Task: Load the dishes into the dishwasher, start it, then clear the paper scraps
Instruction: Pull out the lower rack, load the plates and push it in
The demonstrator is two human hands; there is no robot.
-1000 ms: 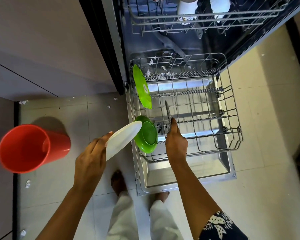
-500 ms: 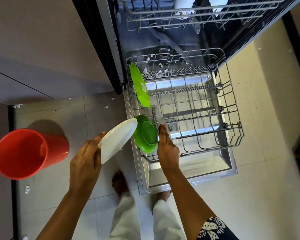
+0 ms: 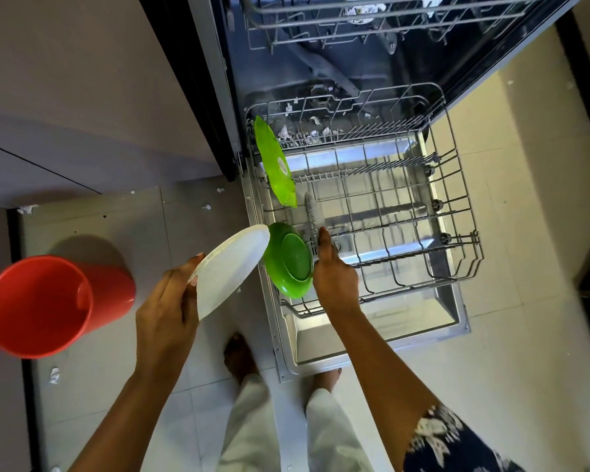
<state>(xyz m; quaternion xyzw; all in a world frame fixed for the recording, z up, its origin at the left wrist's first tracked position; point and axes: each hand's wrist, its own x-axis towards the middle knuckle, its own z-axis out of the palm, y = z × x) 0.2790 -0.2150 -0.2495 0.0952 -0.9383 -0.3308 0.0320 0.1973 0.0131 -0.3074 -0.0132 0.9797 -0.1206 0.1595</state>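
My left hand (image 3: pixel 166 311) grips a white plate (image 3: pixel 232 270) by its lower rim and holds it tilted above the floor, just left of the dishwasher's lower rack (image 3: pixel 457 206). My right hand (image 3: pixel 334 277) holds a thin grey dish (image 3: pixel 310 216), seen edge-on, upright in the rack's front left part. A green bowl (image 3: pixel 290 260) stands on edge right next to it, between the two hands. A green plate (image 3: pixel 275 161) stands on edge farther back along the rack's left side. Paper scraps (image 3: pixel 307 131) lie at the back of the rack.
The lower rack is pulled out over the open door (image 3: pixel 372 342), and my bare feet stand at its front edge. The upper rack (image 3: pixel 321 32) with white cups is above. A red bucket (image 3: pixel 38 304) stands on the floor at left, with paper scraps (image 3: pixel 53 374) scattered around.
My right hand has shifted the thin grey dish leftward, close to the green bowl. My left hand keeps the white plate tilted in about the same place.
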